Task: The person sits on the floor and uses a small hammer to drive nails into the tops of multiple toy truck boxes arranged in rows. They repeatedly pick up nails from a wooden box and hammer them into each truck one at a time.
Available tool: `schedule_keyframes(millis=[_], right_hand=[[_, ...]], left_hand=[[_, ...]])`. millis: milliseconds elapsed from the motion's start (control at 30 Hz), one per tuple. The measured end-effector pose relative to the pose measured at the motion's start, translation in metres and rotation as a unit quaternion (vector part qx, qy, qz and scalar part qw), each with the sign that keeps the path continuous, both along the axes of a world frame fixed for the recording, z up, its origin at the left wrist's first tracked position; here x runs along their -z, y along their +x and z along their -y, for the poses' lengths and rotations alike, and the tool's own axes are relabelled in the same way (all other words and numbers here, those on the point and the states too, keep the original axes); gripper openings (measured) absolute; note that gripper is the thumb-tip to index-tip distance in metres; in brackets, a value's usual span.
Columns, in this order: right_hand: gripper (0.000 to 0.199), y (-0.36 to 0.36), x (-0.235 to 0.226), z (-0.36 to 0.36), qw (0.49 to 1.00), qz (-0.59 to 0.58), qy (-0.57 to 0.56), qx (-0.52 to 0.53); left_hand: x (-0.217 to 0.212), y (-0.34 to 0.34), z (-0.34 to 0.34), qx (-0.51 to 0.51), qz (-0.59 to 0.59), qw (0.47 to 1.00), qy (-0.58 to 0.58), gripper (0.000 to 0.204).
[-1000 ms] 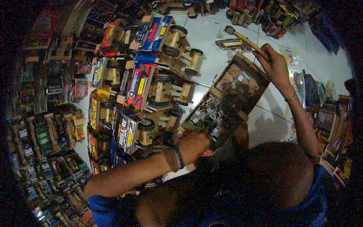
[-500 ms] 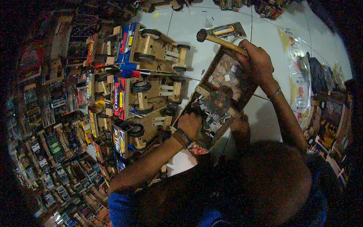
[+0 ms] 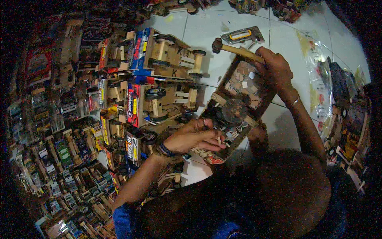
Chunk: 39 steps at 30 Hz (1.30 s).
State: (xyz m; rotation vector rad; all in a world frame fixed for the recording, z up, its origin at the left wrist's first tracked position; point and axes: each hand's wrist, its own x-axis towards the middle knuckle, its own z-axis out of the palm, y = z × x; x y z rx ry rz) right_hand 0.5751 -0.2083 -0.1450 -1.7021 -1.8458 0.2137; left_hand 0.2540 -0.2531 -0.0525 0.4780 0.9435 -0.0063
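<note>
My right hand (image 3: 276, 69) is wrapped round the wooden handle of a hammer (image 3: 242, 53), its dark head pointing left above the far end of a long wooden box (image 3: 269, 95). My left hand (image 3: 195, 137) is over the near end of that box, palm turned partly up and fingers curled, with a small pale piece (image 3: 219, 140) at the fingertips. Small flat brown and white pieces (image 3: 242, 83) fill the far compartment. A round dark block (image 3: 232, 110) sits across the middle; beneath it, loose grey and pale bits are partly hidden.
Upturned wooden toy trucks (image 3: 173, 67) with black wheels stand in a row on the left, with many more behind. A trowel-like tool with a yellow handle (image 3: 241, 36) lies on the white tiled floor beyond the hammer. Clear plastic wrapping (image 3: 318, 83) lies at right.
My left hand has come up out of the box's near compartment and turned over, now showing a small pale piece. The right hand still holds the hammer; the whole view has shifted slightly.
</note>
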Motion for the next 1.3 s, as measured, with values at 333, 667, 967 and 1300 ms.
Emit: schedule_keyframes(millis=[333, 667, 967, 1300], right_hand=[[0.023, 0.003, -0.01, -0.001, 0.988, -0.006, -0.148, 0.033], [0.014, 0.003, -0.061, -0.027, 0.991, -0.103, -0.042, -0.076], [0.015, -0.057, -0.184, -0.049, 0.977, -0.131, -0.081, -0.147], [0.024, -0.144, -0.256, -0.025, 0.918, -0.072, -0.315, -0.228]], left_hand=[[-0.103, -0.025, -0.002, 0.05, -0.112, 0.949, 0.289, 0.027], [-0.169, -0.119, 0.02, -0.083, -0.15, 0.894, 0.414, 0.024], [-0.156, -0.209, 0.001, -0.163, -0.186, 0.855, 0.456, 0.029], [-0.089, -0.217, -0.022, -0.175, -0.086, 0.884, 0.424, 0.025]])
